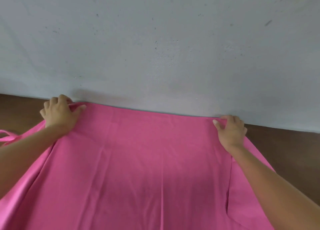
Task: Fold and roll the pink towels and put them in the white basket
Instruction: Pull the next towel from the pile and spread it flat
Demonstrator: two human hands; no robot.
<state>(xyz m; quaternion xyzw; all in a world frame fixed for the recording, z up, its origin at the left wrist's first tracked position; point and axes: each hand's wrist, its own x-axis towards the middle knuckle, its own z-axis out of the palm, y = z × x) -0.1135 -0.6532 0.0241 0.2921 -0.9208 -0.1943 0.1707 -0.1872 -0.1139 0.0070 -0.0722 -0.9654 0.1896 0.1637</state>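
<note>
Looked to be very early in the job. Faced a big grey wall (155, 39) rising right behind the far edge of the brown desk (285, 151), so had no room to push anything farther away. Found the pink towel (147, 160) spread wide and mostly flat on the desk, far edge touching the foot of the wall, near part running out of view at the bottom. Saw no roll in it yet, and could not tell about a first fold. Could not see the white basket anywhere. Had bare desk showing on both sides for moving. Pinched the far left corner in the left hand (59, 113), fingers curled round it, and the far right corner in the right hand (230, 131). Spotted a thin pink strip (7, 137) at the left edge, maybe part of another towel.
</note>
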